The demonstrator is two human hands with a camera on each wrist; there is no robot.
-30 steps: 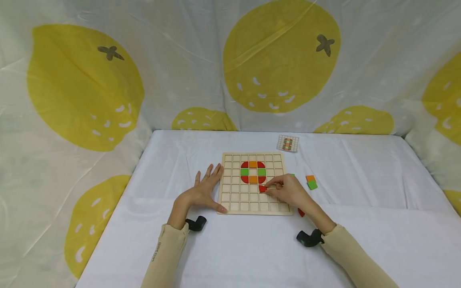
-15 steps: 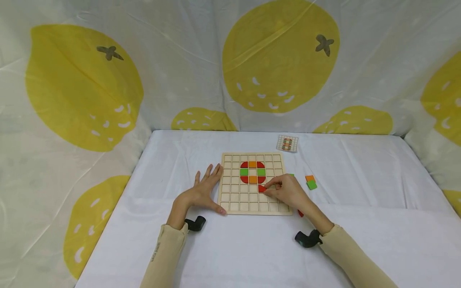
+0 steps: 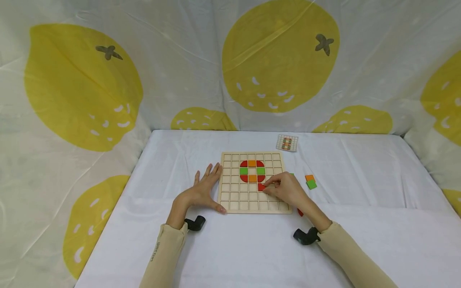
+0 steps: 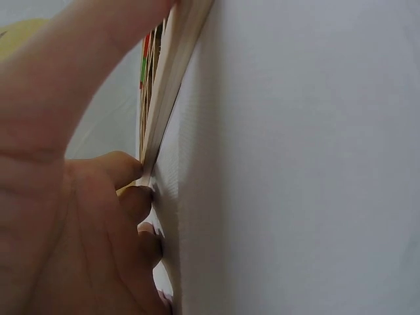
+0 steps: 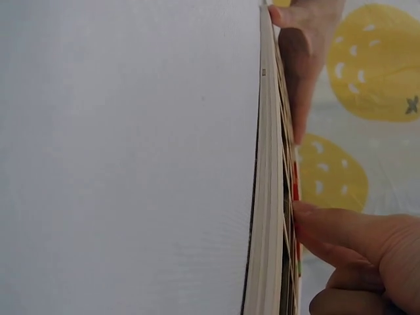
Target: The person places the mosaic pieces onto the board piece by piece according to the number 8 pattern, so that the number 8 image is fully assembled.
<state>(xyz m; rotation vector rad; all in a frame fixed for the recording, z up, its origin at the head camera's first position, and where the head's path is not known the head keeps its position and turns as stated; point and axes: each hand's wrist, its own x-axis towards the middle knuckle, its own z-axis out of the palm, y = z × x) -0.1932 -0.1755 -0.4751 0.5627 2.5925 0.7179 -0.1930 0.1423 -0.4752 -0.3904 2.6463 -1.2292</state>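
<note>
A square wooden grid board lies flat on the white cloth. My left hand, fingers spread, rests along its left side, with the thumb at the near left corner; the left wrist view shows fingertips against the board's edge. Between thumb and forefinger my right hand pinches a red tile with a curved side, in a cell just below a ring of tiles. That ring has red rounded corners, orange tiles and green tiles. In the right wrist view, the right hand's fingertips meet the board's surface.
A small card printed with a coloured grid pattern lies beyond the board. Right of it sit a loose orange tile and a green tile. Another green tile and a red one are partly hidden by the right arm.
The red tile has shifted slightly left and lies squarer in its cell, still pinched by my right hand. The left hand stays where it was.
</note>
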